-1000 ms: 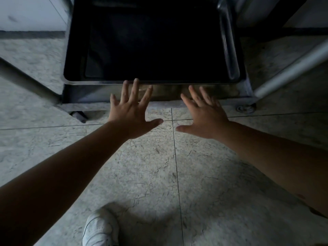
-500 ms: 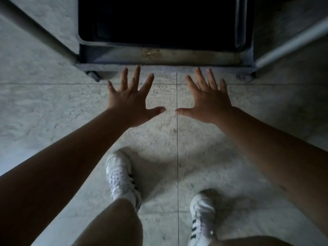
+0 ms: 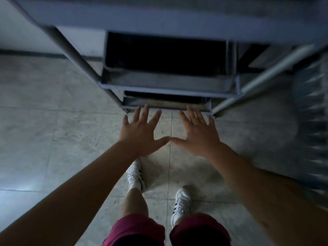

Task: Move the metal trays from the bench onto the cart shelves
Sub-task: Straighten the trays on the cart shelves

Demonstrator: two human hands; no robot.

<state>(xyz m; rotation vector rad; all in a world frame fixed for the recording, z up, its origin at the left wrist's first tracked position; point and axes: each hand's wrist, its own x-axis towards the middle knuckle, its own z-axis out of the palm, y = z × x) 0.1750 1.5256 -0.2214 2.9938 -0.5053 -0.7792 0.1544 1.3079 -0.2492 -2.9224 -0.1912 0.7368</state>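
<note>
I look straight down the front of the metal cart (image 3: 166, 20). A dark metal tray (image 3: 165, 57) lies on its middle shelf. Below it, a second tray (image 3: 166, 101) shows only its front edge on the bottom shelf. My left hand (image 3: 142, 134) and my right hand (image 3: 197, 134) hover palm down over the floor just in front of the bottom shelf. Both hold nothing, fingers spread, thumb tips nearly meeting. The picture is blurred by motion.
Slanted cart legs run down at the left (image 3: 78, 57) and right (image 3: 262, 75). A blurred metal object (image 3: 312, 121) fills the right edge. The tiled floor (image 3: 53, 139) lies below, with my white shoes (image 3: 134, 174) and red shorts (image 3: 140, 229) near the bottom.
My view has risen and pulled back: the cart's upper shelves have come into sight and my legs show more. Both empty hands have drawn away from the bottom tray, thumbs closer together.
</note>
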